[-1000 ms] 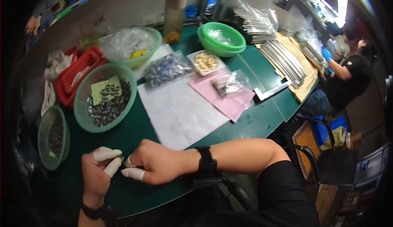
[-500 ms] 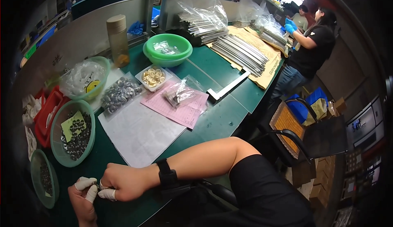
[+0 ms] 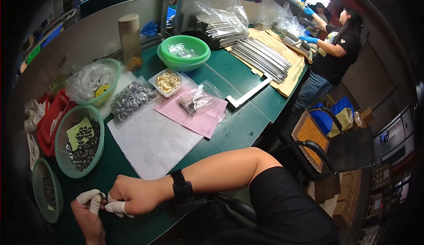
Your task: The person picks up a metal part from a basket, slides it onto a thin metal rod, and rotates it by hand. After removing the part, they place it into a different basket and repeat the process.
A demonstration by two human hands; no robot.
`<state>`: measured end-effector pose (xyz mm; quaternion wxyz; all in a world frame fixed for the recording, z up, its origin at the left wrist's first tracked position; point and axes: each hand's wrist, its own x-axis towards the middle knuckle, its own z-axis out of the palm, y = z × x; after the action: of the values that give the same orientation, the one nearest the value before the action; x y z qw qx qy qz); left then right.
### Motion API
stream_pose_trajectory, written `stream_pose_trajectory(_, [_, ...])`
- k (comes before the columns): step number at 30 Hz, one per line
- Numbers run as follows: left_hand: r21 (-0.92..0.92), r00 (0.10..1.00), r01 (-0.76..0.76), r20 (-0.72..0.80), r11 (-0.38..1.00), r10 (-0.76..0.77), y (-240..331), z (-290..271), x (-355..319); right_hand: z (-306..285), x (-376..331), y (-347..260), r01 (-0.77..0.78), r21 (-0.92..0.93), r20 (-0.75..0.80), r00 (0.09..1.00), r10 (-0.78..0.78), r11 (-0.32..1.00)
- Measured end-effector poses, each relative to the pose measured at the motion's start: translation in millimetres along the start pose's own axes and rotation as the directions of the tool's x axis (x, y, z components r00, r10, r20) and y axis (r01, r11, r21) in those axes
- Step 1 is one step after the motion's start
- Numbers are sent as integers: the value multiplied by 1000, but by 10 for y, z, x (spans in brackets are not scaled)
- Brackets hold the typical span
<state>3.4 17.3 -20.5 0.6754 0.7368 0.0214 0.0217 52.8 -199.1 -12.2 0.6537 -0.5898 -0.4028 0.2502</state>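
Observation:
At the lower left, my left hand point(image 3: 87, 212) and my right hand point(image 3: 134, 195) meet above the green table. Both wear white finger cots on thumb and forefinger. The fingers of each are pinched around a small dark metal part point(image 3: 104, 200), mostly covered by the fingertips, so its exact kind does not show. Beyond my left hand stands a green basket of small round dark metal parts point(image 3: 84, 145) with a yellow note among them. Closer to the left rim is a smaller green basket point(image 3: 39, 174) of tiny dark parts.
White paper point(image 3: 150, 145) and a pink sheet point(image 3: 194, 117) lie ahead, beside a bag of round metal pieces point(image 3: 132, 98) and a tray of finger cots point(image 3: 168, 82). Metal strips point(image 3: 260, 57) and a steel square point(image 3: 247, 93) lie farther off. A co-worker point(image 3: 338, 50) stands at the far right.
My left hand has shifted slightly, its fingers turning a little around the small part. The right hand is almost still. The co-worker has raised one blue-gloved hand toward the shelf.

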Motion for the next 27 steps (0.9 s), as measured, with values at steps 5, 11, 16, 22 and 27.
stream_pose_trajectory(5, [-43,1000,18,23,999,-17,43,38,-3,-10,-22,2,36,-72,-13,999,-37,997])
stream_pose_trajectory(11, [7,999,-14,53,1000,13,31,47,8,-24,-24,31,79,-129,6,997,-79,988])
stream_pose_trajectory(16, [90,997,-18,72,996,12,121,-63,-56,54,97,97,263,-246,55,965,-257,933])
stream_pose_trajectory(22, [101,989,38,138,994,-52,162,80,67,-70,-53,4,85,-267,77,995,-67,960])
stream_pose_trajectory(27, [-65,990,87,120,994,-79,132,51,7,-36,13,-17,19,-139,49,999,-12,990])
